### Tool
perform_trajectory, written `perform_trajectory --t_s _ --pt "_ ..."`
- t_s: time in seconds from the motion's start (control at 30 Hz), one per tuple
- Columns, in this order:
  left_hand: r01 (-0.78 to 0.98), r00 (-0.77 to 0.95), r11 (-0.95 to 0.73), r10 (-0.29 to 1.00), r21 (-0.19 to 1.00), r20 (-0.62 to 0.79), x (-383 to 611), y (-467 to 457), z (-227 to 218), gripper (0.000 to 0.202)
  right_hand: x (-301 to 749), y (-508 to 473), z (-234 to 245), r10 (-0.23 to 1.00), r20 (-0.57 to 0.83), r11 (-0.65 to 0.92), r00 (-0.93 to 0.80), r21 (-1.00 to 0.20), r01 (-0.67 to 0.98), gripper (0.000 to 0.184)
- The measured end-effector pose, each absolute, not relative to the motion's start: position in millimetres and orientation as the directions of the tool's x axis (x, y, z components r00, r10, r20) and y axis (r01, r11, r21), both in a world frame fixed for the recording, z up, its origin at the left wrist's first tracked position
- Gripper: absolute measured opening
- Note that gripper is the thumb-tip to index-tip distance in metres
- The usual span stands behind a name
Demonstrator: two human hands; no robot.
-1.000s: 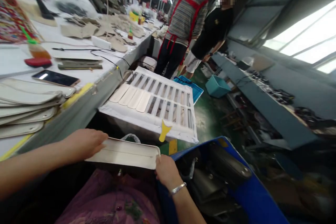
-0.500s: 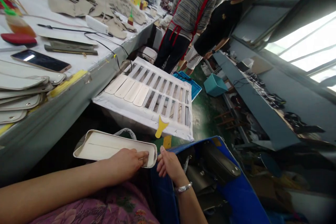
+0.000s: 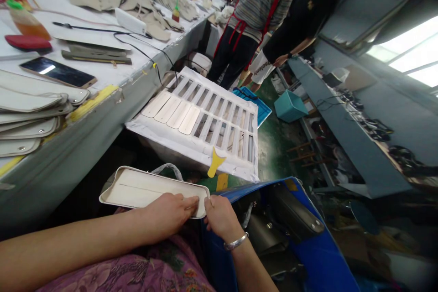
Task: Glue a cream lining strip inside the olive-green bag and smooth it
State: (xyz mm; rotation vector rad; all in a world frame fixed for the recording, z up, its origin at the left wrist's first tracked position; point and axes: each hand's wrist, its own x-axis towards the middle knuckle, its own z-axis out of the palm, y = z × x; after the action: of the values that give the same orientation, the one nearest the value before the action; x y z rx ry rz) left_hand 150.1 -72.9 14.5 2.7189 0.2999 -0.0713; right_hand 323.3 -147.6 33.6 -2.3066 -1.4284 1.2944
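Note:
A long cream panel with a raised rim (image 3: 140, 189), perhaps a moulded bag part, lies across my lap with its hollow side up and a thin line along its middle. My left hand (image 3: 171, 212) grips its near edge towards the right end, with the fingers pressed on the inner face. My right hand (image 3: 221, 217) holds the panel's right end from the outside. A silver bangle (image 3: 236, 242) circles that wrist. A patterned purple garment (image 3: 137, 273) lies under my forearms.
A white slatted rack (image 3: 219, 121) with cream strips and a yellow scraper (image 3: 214, 163) leans beyond the panel. To the right stands a blue bin (image 3: 315, 246) of dark bags. A table (image 3: 92, 109) at left holds a phone (image 3: 58, 72) and stacked panels (image 3: 30, 114). Two co-workers (image 3: 270, 23) stand beyond.
My left hand has moved from the panel's left end to its right part. The panel has tilted to show its hollow side, and my right hand has closed on its end.

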Motion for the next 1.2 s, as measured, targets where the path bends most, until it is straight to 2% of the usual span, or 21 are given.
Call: perform_trajectory --t_s 0.07,0.1,0.17,0.23,0.3,0.4,0.57,0.7,0.83,0.9,1.0,1.03,1.1,1.17,1.2 --pt "0.188 0.981 -0.916 0.162 0.354 -0.104 150.3 -72.0 17.3 0.034 327.2 -152.3 28.6 0.782 -0.602 -0.556 0.158 -0.562 0.612 0.049" --pt "0.185 0.981 -0.917 0.154 0.354 -0.115 150.4 -71.4 18.7 0.035 330.3 -155.0 25.0 0.769 -0.625 -0.589 0.134 -0.612 0.528 0.054" --pt "0.203 0.977 -0.899 0.160 0.388 -0.140 150.3 -70.1 21.1 0.040 338.0 -160.4 16.1 0.737 -0.674 -0.663 0.049 -0.706 0.250 0.061" --pt "0.224 0.972 -0.877 0.170 0.426 -0.160 150.2 -69.0 22.3 0.048 345.9 -164.3 7.3 0.732 -0.679 -0.680 -0.046 -0.733 -0.016 0.061" --pt "0.237 0.970 -0.860 0.179 0.453 -0.167 150.3 -68.0 22.3 0.054 351.7 -165.5 1.5 0.745 -0.661 -0.667 -0.090 -0.738 -0.103 0.058" --pt "0.251 0.966 -0.842 0.190 0.477 -0.173 150.8 -66.8 20.9 0.052 355.4 -161.8 0.9 0.729 -0.674 -0.684 -0.116 -0.726 -0.080 0.058" --pt "0.267 0.962 -0.819 0.195 0.508 -0.192 149.8 -63.5 15.7 0.050 354.4 -147.2 4.1 0.676 -0.730 -0.726 -0.104 -0.683 0.075 0.058" --pt "0.231 0.970 -0.850 0.163 0.474 -0.182 150.6 -60.3 12.0 0.054 351.5 -136.5 -2.4 0.624 -0.780 -0.773 -0.057 -0.626 0.103 0.057" --pt "0.249 0.964 -0.859 0.177 0.447 -0.197 156.2 -62.7 20.5 0.062 349.2 -134.4 0.2 0.634 -0.774 -0.763 -0.011 -0.627 0.154 0.056" --pt "0.218 0.973 -0.829 0.148 0.515 -0.175 153.2 -62.8 31.4 0.066 346.8 -136.4 6.2 0.631 -0.776 -0.756 0.001 -0.614 0.224 0.054" --pt "0.138 0.990 -0.649 0.115 0.748 -0.083 125.9 -52.9 50.1 0.070 342.9 -139.6 11.9 0.647 -0.762 -0.731 0.033 -0.607 0.311 0.049" --pt "0.139 0.983 -0.530 0.175 0.837 -0.052 109.5 -46.9 55.4 0.071 342.0 -140.2 12.3 0.659 -0.750 -0.720 0.047 -0.612 0.329 0.047" --pt "0.140 0.895 -0.230 0.446 0.963 -0.023 68.4 -32.5 61.7 0.066 340.6 -140.8 12.5 0.661 -0.749 -0.714 0.050 -0.607 0.348 0.044" --pt "0.107 0.642 0.016 0.762 0.994 -0.081 25.3 -17.0 58.4 0.055 339.8 -141.6 13.7 0.662 -0.749 -0.707 0.029 -0.612 0.354 0.044" --pt "0.131 0.479 0.092 0.866 0.987 -0.144 7.1 -9.5 52.8 0.045 339.8 -142.2 14.8 0.663 -0.749 -0.704 0.017 -0.615 0.354 0.044"
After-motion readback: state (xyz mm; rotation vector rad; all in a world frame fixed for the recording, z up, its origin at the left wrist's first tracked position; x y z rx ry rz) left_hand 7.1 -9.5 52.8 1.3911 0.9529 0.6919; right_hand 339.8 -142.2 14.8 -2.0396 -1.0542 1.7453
